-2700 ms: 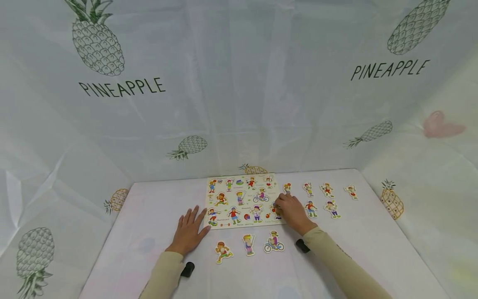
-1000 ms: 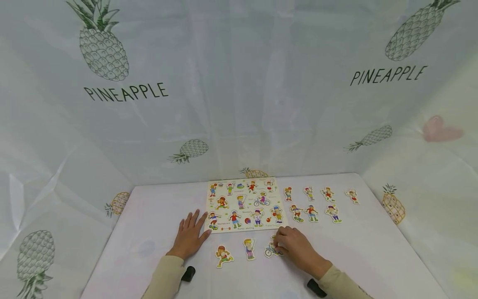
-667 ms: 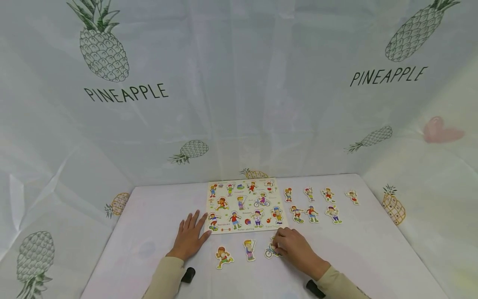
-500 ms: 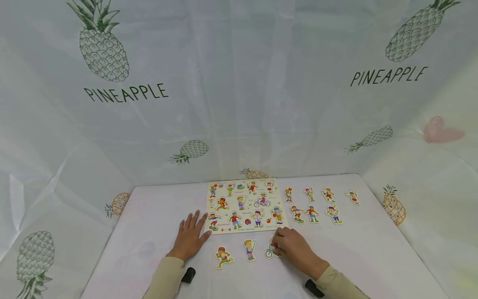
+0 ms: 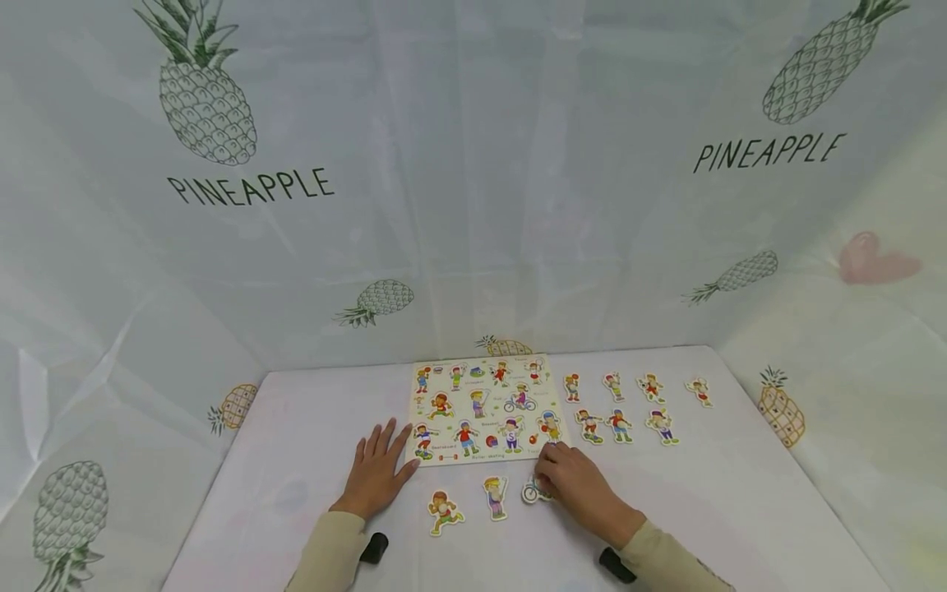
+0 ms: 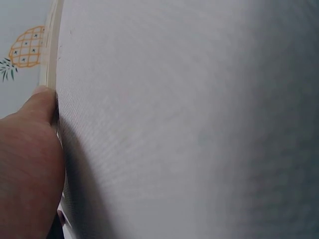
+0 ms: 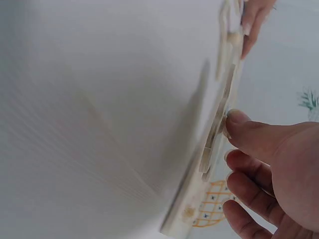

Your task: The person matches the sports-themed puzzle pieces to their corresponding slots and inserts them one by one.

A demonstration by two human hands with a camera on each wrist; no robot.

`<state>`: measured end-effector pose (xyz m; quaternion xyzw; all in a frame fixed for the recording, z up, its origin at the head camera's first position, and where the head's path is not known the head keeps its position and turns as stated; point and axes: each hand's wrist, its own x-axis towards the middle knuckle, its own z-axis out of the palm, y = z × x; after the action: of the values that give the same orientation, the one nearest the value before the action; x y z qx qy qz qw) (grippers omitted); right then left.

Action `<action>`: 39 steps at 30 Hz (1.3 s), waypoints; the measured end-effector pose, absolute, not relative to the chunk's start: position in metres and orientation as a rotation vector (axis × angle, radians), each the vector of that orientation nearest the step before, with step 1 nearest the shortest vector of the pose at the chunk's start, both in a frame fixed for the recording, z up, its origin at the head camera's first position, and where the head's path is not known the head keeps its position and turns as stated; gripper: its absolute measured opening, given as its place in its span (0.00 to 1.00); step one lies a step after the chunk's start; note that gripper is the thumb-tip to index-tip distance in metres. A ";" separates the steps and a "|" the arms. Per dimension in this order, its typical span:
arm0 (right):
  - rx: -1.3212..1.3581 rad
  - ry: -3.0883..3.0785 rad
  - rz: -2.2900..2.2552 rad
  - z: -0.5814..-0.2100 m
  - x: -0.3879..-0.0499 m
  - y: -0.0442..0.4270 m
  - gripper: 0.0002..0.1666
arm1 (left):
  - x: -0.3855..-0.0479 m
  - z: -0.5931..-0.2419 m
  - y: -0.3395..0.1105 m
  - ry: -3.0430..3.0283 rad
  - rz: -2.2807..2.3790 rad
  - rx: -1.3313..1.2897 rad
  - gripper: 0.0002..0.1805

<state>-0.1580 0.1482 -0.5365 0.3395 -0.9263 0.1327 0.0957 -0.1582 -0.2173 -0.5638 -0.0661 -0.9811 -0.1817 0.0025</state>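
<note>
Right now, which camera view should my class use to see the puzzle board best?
The head view: the puzzle board shows nearly all its printed face. Both wrist views catch it almost edge-on, as a narrow strip.

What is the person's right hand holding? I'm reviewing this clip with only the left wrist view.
Observer: The right hand grips a flat, white-edged, blue-wheeled bicycle cutout.
Reviewer: Are loose pieces beside the flat, cream, rectangular picture board?
Observer: Yes, seven flat, white-edged, multicoloured figure cutouts lie to its right.
Reviewer: Is anything lying between the two hands?
Observer: Yes, including a flat, white-edged, multicoloured runner cutout, apart from the board's near edge.
</note>
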 end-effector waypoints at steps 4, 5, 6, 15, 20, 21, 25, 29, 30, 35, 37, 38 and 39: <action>0.962 -2.697 0.413 -0.530 -0.168 0.148 0.10 | -0.159 -0.566 -0.218 -3.083 -0.555 -0.200 0.36; 0.950 -2.685 0.418 -0.528 -0.172 0.148 0.10 | -0.159 -0.566 -0.218 -3.082 -0.554 -0.199 0.36; 0.943 -2.671 0.422 -0.526 -0.175 0.147 0.09 | -0.159 -0.567 -0.218 -3.081 -0.554 -0.201 0.36; 0.870 -2.624 0.415 -0.516 -0.211 0.142 0.11 | -0.157 -0.571 -0.220 -3.026 -0.590 -0.242 0.35; 0.831 -2.661 0.422 -0.517 -0.231 0.139 0.09 | -0.159 -0.570 -0.219 -3.059 -0.562 -0.223 0.36; 0.830 -2.662 0.430 -0.517 -0.236 0.139 0.09 | -0.159 -0.569 -0.218 -3.060 -0.561 -0.221 0.36; 0.832 -2.655 0.442 -0.520 -0.250 0.136 0.08 | -0.160 -0.568 -0.219 -3.058 -0.566 -0.220 0.36; 0.824 -2.690 0.439 -0.519 -0.261 0.132 0.07 | -0.160 -0.567 -0.219 -3.051 -0.587 -0.224 0.36; 0.827 -2.694 0.439 -0.519 -0.263 0.131 0.07 | -0.160 -0.568 -0.220 -3.047 -0.584 -0.226 0.36; 0.846 -2.692 0.447 -0.520 -0.272 0.126 0.07 | -0.158 -0.573 -0.222 -2.989 -0.618 -0.265 0.36; 0.860 -2.692 0.449 -0.521 -0.276 0.124 0.07 | -0.158 -0.577 -0.222 -2.974 -0.634 -0.275 0.37; 0.864 -2.698 0.449 -0.522 -0.277 0.123 0.06 | -0.159 -0.580 -0.223 -2.972 -0.632 -0.274 0.38; 0.871 -2.703 0.447 -0.523 -0.279 0.123 0.06 | -0.159 -0.582 -0.223 -2.971 -0.628 -0.272 0.38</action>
<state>-0.2790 0.1226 -0.5230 0.3004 -0.9319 0.1541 0.1327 -0.1593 -0.2230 -0.5817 -0.0890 -0.9734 -0.2057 0.0467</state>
